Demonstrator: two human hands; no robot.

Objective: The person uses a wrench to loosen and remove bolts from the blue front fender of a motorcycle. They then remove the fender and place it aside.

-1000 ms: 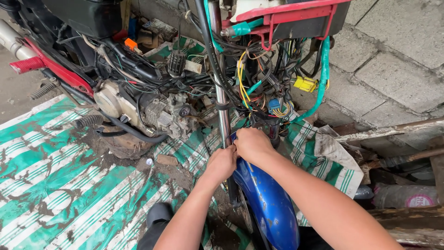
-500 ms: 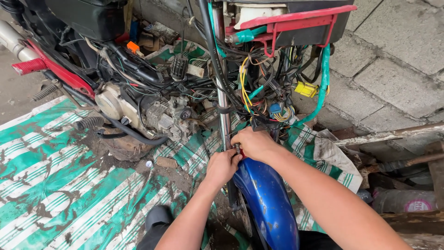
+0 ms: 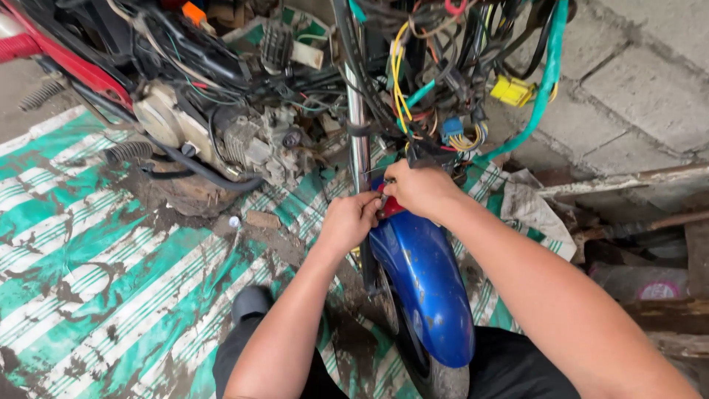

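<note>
The blue fender (image 3: 425,288) sits over the front wheel just below me, its top end tucked against the chrome fork tube (image 3: 358,140). My right hand (image 3: 417,188) is clenched over that top end, where a bit of red shows. My left hand (image 3: 351,219) pinches at the same spot, fingertips touching the right. Tangled wiring (image 3: 436,89) hangs above; the engine (image 3: 221,140) sits left, over a muddy green striped tarp (image 3: 88,258).

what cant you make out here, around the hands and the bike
- Head view: what the left hand and right hand pinch at the blue mudguard top; fingers cover it.
- Front wheel: cut off by the bottom edge.
- Wire bundle: plugs too tangled to trace.
</note>
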